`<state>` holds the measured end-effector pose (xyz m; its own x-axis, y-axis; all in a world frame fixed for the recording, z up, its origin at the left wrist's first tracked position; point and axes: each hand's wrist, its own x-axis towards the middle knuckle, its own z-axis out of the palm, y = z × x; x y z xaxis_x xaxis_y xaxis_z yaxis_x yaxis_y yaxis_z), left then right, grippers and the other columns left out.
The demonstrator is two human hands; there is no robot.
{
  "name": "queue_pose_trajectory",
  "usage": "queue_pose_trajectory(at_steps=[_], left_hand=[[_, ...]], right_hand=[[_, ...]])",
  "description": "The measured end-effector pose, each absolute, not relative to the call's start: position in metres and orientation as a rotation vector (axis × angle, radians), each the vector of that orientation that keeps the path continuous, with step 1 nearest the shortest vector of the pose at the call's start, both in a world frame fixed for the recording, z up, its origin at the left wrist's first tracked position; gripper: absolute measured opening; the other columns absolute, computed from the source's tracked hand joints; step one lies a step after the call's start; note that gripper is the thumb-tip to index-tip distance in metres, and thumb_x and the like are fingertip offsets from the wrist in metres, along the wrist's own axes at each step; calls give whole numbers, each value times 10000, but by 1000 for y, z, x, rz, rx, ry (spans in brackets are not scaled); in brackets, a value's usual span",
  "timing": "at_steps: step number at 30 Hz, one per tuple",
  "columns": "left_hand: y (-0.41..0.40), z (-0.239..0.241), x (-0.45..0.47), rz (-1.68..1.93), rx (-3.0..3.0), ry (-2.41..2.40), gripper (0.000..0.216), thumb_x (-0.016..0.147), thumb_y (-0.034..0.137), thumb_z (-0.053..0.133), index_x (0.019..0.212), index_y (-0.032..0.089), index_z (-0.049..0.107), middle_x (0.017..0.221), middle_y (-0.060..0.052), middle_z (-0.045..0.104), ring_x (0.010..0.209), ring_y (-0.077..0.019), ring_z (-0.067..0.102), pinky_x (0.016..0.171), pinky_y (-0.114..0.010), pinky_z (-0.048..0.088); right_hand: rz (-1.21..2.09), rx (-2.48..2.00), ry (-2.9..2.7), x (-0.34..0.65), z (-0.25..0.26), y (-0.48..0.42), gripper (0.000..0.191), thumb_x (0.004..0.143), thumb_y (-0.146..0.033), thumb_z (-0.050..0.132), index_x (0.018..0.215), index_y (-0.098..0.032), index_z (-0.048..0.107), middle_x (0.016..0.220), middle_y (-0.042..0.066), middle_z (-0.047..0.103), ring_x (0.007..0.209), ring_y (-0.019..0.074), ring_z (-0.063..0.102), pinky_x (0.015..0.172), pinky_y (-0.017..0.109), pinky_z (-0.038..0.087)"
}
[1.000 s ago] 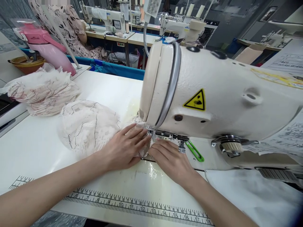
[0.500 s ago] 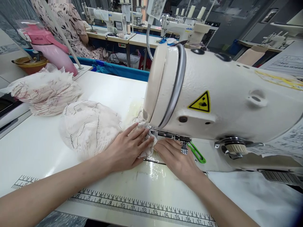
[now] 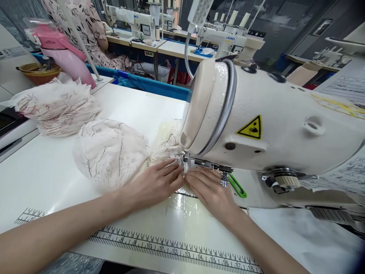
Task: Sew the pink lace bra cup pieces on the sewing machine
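Observation:
White lace fabric (image 3: 164, 152) lies gathered under the head of a sewing machine (image 3: 262, 125), its scalloped edge running beneath the presser foot. My left hand (image 3: 159, 180) is closed on this fabric just left of the needle area, fingers together and tips at the lace edge. Close beside it, my right hand (image 3: 211, 186) has its fingers curled down at the same edge; its fingertips are partly hidden under the machine's fittings. A rounded sheer piece with dark thread lines (image 3: 112, 152) spreads out left of my left hand.
A crumpled pile of sheer fabric (image 3: 57, 108) sits at the left, before a pink bottle (image 3: 64, 57) and a brown bowl (image 3: 40, 74). Green thread snips (image 3: 237, 185) lie right of my right hand. A printed ruler (image 3: 159, 245) crosses the front edge. Behind, a person (image 3: 82, 34) sits near other machines.
My left hand has drawn its fingers together and moved slightly down, nearer my right hand. More gathered lace shows behind it. The camera view has shifted a little.

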<state>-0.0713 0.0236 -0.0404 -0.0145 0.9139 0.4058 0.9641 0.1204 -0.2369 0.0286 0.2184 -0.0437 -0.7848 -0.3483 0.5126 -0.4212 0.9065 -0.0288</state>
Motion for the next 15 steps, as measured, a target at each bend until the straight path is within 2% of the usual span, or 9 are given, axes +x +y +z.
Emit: queue_pose_trajectory(at_steps=[3, 7, 15], left_hand=[[23, -42, -74, -162, -1815, -1990, 198, 919, 86, 490, 1069, 76, 619, 1205, -110, 648, 1164, -227, 593, 1088, -360, 426], [23, -44, -77, -208, -1803, -2005, 210, 931, 95, 459, 1054, 62, 626, 1208, -119, 645, 1169, -236, 591, 1080, -359, 433], [24, -47, -80, -210, -1748, -2062, 267, 927, 81, 405, 1055, 87, 639, 1222, -116, 638, 1157, -204, 600, 1093, -329, 402]], right_hand=[[175, 579, -2589, 26, -43, 215, 175, 952, -156, 506, 927, -187, 676, 877, 38, 705, 847, 137, 638, 862, 283, 497], [161, 578, -2609, 24, -43, 212, 189, 955, -163, 499, 933, -198, 683, 855, 33, 703, 866, 141, 643, 845, 275, 517], [145, 561, -2557, 21, -50, 211, 190, 940, -114, 507, 908, -193, 676, 931, 31, 715, 907, 133, 629, 845, 254, 497]])
